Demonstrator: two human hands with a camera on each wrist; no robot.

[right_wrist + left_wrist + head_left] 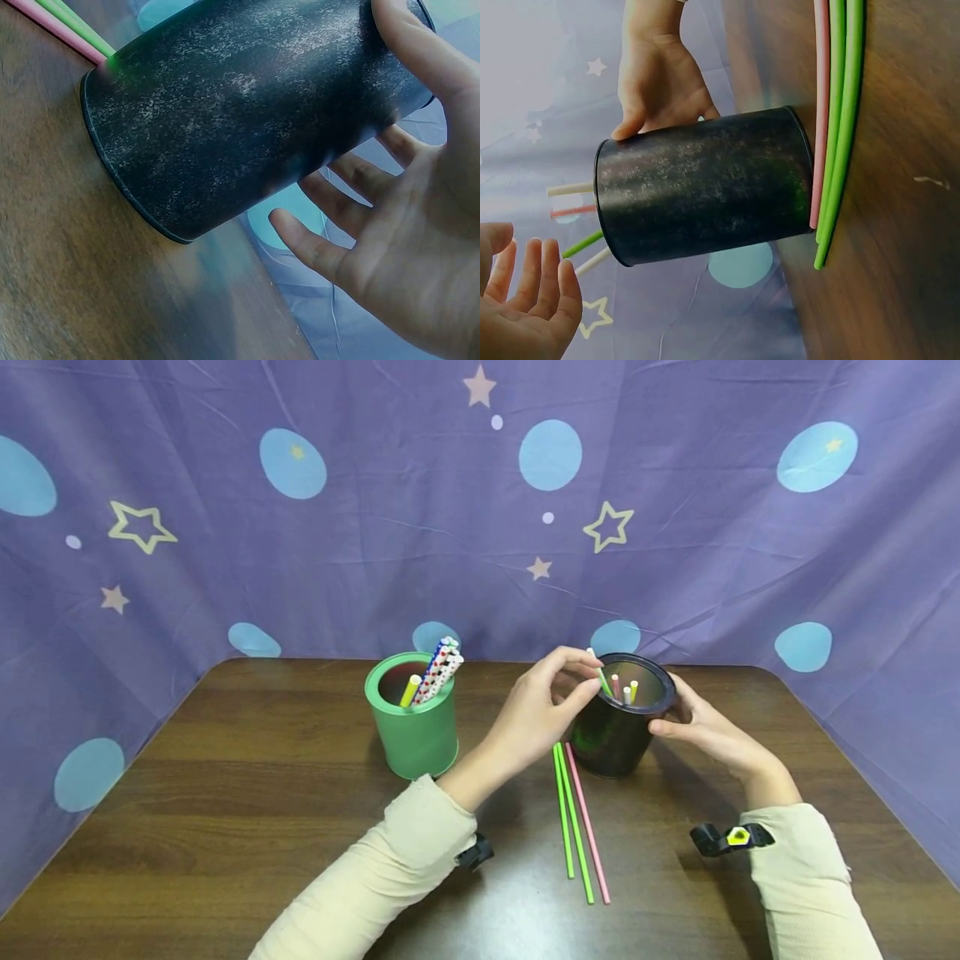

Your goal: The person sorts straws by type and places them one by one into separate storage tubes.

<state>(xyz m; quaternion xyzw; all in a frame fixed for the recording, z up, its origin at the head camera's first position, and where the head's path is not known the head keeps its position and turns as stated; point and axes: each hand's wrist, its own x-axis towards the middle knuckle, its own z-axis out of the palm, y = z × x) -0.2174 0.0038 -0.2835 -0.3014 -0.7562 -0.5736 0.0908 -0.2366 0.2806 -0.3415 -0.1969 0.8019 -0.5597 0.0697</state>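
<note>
My right hand (705, 727) grips the black can (611, 743) at its right side. In the right wrist view the thumb lies on the near side of the can and the other fingers reach behind it. My left hand (543, 702) hovers at the can's left rim, its fingertips by a green straw (581, 244) that leans out of the can. The left wrist view has that hand's fingers spread apart from the thumb. White, pink and yellow straws (633, 689) also stand in the black can.
Two green straws (572, 827) and a pink straw (588, 827) lie on the wooden table (285, 810) before the black can. To the left stands a green can (416, 739) with a yellow straw and several patterned straws (442, 668). A purple curtain (450, 527) hangs behind.
</note>
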